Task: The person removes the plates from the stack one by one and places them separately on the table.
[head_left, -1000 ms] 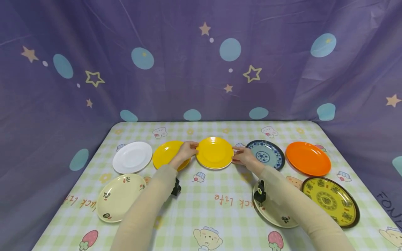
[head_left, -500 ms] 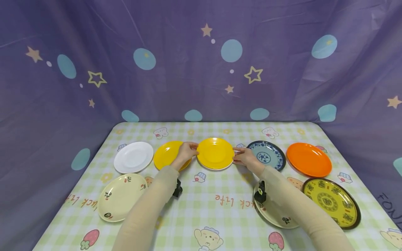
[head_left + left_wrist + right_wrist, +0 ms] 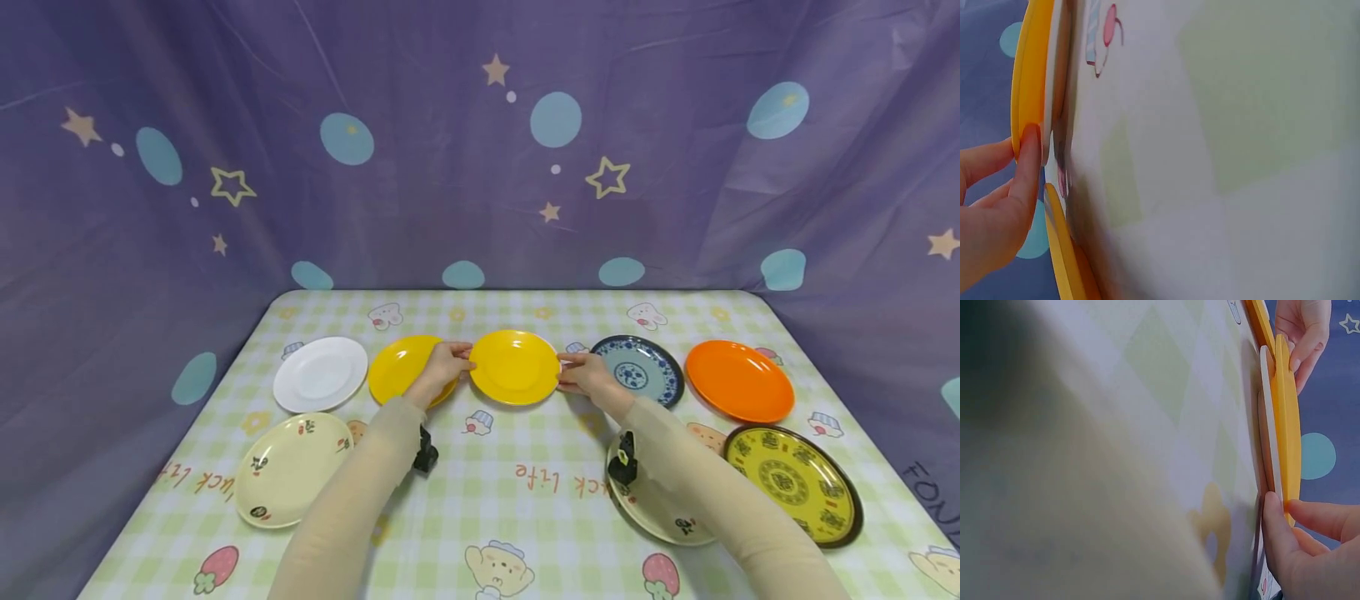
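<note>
At the back middle of the table, a yellow plate point(image 3: 515, 367) lies over a white plate point(image 3: 1270, 419), whose rim shows beneath it in both wrist views. My left hand point(image 3: 445, 365) pinches the yellow plate's left rim between thumb and fingers. On the opposite side, my right hand point(image 3: 588, 377) grips the rims, its thumb at the white edge and its forefinger at the yellow one. Just left of the pair is a second yellow plate point(image 3: 396, 369), partly covered by my left hand. A blue floral plate point(image 3: 633, 375) sits right behind my right hand.
A white plate point(image 3: 321, 373) and a cream plate point(image 3: 288, 475) lie at the left. On the right are an orange plate point(image 3: 738, 381), a dark-rimmed olive plate point(image 3: 780, 482) and another cream plate point(image 3: 660, 512) under my forearm. A purple curtain point(image 3: 450, 217) hangs behind the checked tablecloth point(image 3: 480, 492).
Both hands keep their places at the rim. In the head view, less of the white rim shows under the yellow plate's near edge, and the whole view has shifted slightly.
</note>
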`<state>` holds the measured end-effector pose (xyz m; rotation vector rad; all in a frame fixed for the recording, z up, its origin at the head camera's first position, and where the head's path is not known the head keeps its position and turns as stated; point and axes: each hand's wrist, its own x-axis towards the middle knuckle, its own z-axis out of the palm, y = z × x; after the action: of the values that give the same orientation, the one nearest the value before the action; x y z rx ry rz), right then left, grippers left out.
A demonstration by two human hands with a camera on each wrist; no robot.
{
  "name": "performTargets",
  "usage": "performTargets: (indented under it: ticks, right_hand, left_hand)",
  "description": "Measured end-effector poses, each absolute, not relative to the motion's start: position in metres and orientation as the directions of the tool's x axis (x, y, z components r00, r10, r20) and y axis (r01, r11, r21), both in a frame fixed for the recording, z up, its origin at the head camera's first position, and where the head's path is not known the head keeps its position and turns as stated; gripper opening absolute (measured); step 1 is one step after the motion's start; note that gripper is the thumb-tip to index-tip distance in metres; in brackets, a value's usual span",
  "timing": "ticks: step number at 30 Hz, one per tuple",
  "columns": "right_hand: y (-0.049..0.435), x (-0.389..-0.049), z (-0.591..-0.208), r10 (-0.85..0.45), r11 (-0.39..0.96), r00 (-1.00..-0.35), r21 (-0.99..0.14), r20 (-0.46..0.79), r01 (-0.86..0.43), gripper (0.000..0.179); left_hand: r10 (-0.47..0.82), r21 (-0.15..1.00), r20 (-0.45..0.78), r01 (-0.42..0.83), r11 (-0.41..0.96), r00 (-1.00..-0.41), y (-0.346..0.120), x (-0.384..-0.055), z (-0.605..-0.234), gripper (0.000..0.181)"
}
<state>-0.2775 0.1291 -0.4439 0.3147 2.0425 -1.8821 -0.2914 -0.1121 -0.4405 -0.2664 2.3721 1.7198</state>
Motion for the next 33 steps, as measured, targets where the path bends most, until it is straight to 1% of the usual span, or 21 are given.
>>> performTargets:
  ticks: [9,13,18,24,33]
  right_hand:
    - [0.130,-0.275,-0.443,-0.089,0.097,-0.914,-0.916,-0.397,0.389,0.047]
    - [0.130,-0.275,-0.445,-0.071,0.105,-0.910,-0.910,-0.409,0.401,0.045]
    - [0.129,-0.276,-0.447,-0.054,0.104,-0.915,-0.914,-0.400,0.393,0.043]
    - [0.129,-0.276,-0.447,-0.050,0.103,-0.921,-0.919,-0.387,0.380,0.046]
    - [0.127,-0.276,-0.446,-0.015,0.135,-0.923,-0.916,-0.383,0.378,0.046]
  left_hand:
    - [-0.020,0.926,-0.330,-0.327,0.187,-0.944,-0.114,-0.287,-0.439,0.041]
    - [-0.016,0.925,-0.344,-0.342,0.167,-0.939,-0.115,-0.284,-0.438,0.042]
    - [-0.004,0.929,-0.332,-0.328,0.173,-0.943,-0.119,-0.282,-0.436,0.041]
    - [-0.004,0.918,-0.346,-0.339,0.204,-0.938,-0.127,-0.280,-0.428,0.041]
    - [0.091,0.913,-0.345,-0.312,0.263,-0.934,-0.143,-0.272,-0.416,0.043]
